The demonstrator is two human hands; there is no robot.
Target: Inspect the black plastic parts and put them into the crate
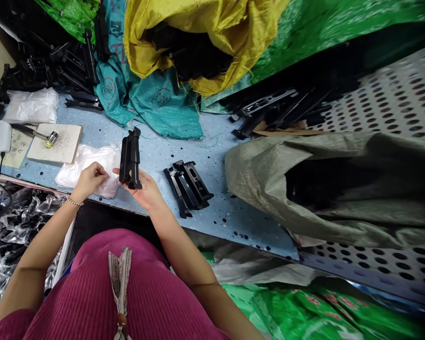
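Note:
My right hand (147, 190) holds long black parts (130, 158) upright, side by side, with the fingers beneath their lower end. They look like slim rails with wider end pieces; their exact kind is unclear. My left hand (92, 180) is closed in a pinch over a stack of clear plastic bags (87, 158), its fingertips at the stack's right side. A bag edge seems to be between them. To the right of my hands, several similar black parts (188, 188) lie together on the blue tabletop (219, 212).
A hammer (50, 139) rests on a pale block (44, 153), beside a white device (0, 137). Another bag stack (31, 105) lies behind. Black parts (71, 66) are heaped back left. A yellow sack (141, 42) and grey sack (255, 165) stand open.

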